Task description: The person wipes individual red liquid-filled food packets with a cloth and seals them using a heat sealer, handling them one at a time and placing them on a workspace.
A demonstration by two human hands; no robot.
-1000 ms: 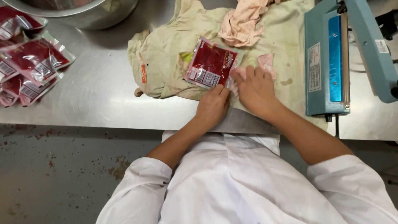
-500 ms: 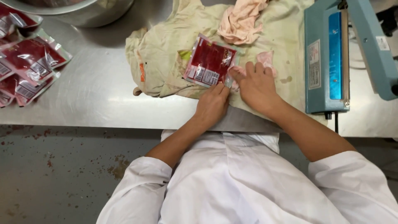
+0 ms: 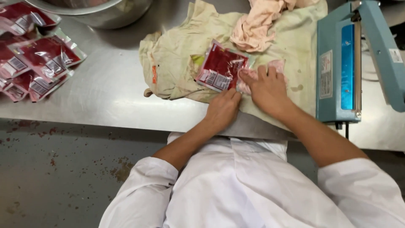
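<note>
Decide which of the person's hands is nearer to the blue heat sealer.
Right. The right hand rests on the stained cloth just left of the blue heat sealer; the left hand lies farther left, below the red pouch.

A stainless-steel table [image 3: 105,101] carries everything; its near edge runs across the view above a stained concrete floor [image 3: 55,177]. On the bare metal at far left lies a loose heap of clear pouches [image 3: 33,67] filled with red; at the top edge stands a metal bowl [image 3: 101,10] — only its lower rim shows; a stained pale cloth [image 3: 177,63] is spread over the middle, its near edge hanging over the table's front. At right a blue heat sealer [image 3: 341,63] sits on the steel — its arm raised.
</note>
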